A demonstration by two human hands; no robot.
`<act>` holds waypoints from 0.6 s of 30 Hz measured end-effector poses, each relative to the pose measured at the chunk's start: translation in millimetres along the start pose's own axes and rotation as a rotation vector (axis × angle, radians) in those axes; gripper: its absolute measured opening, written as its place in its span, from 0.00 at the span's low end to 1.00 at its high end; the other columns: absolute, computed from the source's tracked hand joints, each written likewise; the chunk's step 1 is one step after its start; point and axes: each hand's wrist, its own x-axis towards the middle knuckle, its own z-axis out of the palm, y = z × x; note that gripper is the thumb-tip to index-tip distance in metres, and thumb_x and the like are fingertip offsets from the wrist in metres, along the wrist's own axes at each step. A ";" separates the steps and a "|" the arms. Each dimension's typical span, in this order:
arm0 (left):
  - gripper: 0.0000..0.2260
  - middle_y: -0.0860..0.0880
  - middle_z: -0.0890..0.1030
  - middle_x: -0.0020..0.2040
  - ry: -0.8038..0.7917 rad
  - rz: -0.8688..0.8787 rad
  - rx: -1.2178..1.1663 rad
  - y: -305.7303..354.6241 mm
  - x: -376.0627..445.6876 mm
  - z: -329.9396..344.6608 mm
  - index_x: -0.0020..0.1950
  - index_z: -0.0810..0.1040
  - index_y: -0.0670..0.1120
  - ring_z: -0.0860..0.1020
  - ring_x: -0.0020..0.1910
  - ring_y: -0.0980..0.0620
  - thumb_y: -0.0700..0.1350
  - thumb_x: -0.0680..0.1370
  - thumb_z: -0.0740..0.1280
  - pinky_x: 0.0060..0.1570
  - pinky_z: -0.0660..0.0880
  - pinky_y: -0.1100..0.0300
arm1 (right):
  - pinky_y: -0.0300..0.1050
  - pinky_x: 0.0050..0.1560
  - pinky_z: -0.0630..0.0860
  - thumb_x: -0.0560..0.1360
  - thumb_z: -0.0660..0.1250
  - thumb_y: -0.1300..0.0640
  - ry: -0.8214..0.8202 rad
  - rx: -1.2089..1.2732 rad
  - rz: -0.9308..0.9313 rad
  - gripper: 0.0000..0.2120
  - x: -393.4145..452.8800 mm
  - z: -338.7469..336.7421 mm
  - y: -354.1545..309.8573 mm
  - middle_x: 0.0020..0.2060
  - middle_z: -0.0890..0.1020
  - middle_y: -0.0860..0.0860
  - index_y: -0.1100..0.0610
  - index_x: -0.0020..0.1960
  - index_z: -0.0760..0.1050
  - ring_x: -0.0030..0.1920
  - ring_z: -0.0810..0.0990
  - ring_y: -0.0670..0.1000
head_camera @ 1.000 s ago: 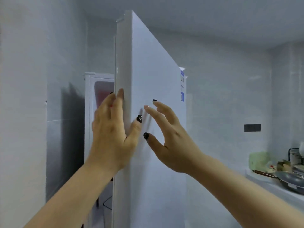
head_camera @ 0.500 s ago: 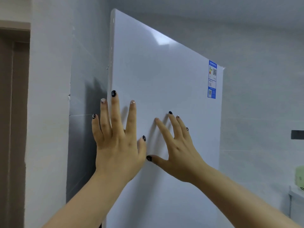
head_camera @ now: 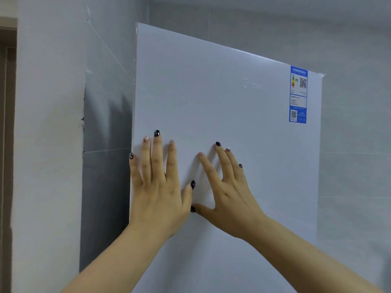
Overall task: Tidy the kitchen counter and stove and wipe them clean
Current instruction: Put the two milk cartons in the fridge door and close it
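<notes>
Grey tiled wall (head_camera: pixel 355 144) fills the background, running behind and to both sides of the fridge. White fridge door (head_camera: pixel 222 115) takes up the centre, front face toward the camera. Brown door frame (head_camera: pixel 7 144) along the far left edge of view. Left hand (head_camera: pixel 157 187) flat on the door at its left edge, fingers straight and spread, gripping nothing. Right hand (head_camera: pixel 229 191) just beside it, also flat on the door, fingers splayed, thumb tip close to the left thumb. Blue energy label (head_camera: pixel 298 94) at the door's top right corner. Counter and stove out of view.
</notes>
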 end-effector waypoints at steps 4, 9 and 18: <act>0.36 0.35 0.52 0.78 -0.005 0.032 -0.009 -8.8 0.1 33.7 0.77 0.56 0.38 0.49 0.77 0.36 0.57 0.75 0.56 0.73 0.51 0.36 | 0.64 0.74 0.52 0.68 0.58 0.31 -0.002 -0.001 0.019 0.47 9.3 16.0 1.8 0.77 0.36 0.53 0.46 0.77 0.37 0.76 0.35 0.57; 0.36 0.35 0.52 0.78 -0.045 0.026 -0.039 -19.7 0.2 72.7 0.78 0.56 0.38 0.50 0.77 0.36 0.58 0.75 0.55 0.73 0.49 0.37 | 0.61 0.75 0.48 0.70 0.67 0.34 -0.059 -0.057 0.078 0.51 14.9 35.2 9.9 0.75 0.32 0.52 0.46 0.77 0.36 0.75 0.31 0.56; 0.37 0.36 0.48 0.79 -0.053 0.053 -0.069 -29.1 2.0 99.4 0.79 0.51 0.40 0.46 0.78 0.36 0.58 0.76 0.56 0.73 0.43 0.39 | 0.61 0.73 0.45 0.70 0.69 0.38 -0.082 -0.133 0.155 0.52 15.5 60.4 17.5 0.76 0.33 0.55 0.49 0.78 0.37 0.75 0.33 0.59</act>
